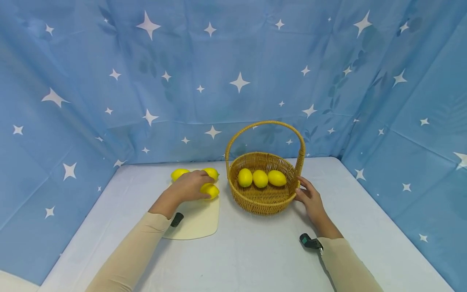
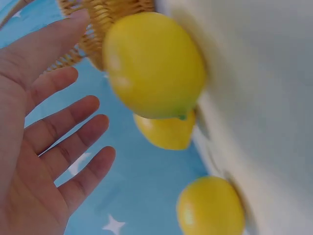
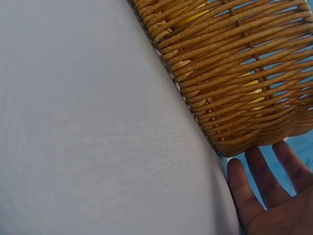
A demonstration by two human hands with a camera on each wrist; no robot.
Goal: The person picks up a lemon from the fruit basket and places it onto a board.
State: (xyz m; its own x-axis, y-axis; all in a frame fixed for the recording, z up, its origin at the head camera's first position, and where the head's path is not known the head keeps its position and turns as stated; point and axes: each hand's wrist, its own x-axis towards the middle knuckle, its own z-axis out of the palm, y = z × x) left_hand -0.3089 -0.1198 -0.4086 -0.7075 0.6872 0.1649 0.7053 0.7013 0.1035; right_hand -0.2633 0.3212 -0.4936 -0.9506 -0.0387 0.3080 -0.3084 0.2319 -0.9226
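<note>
My left hand (image 1: 191, 185) reaches over a pale cutting board (image 1: 198, 221), fingers spread and slightly bent. Beside its thumb and fingertips lies a yellow lemon (image 1: 211, 191), which looms large as the nearest lemon (image 2: 154, 66) in the left wrist view, apart from the palm. Two more lemons, one at the back left (image 1: 179, 174) and one at the back right (image 1: 211, 174), lie behind it. On the right, my right hand (image 1: 310, 200) touches the side of a wicker basket (image 1: 262, 207) with extended fingers. Its fingertips meet the weave (image 3: 244, 88) in the right wrist view.
Inside the basket three lemons (image 1: 260, 179) lie in a row beneath its tall arched handle (image 1: 266, 123). A white cloth (image 1: 248, 259) covers the table. Blue star-patterned curtains (image 1: 233, 61) hang behind and at both sides.
</note>
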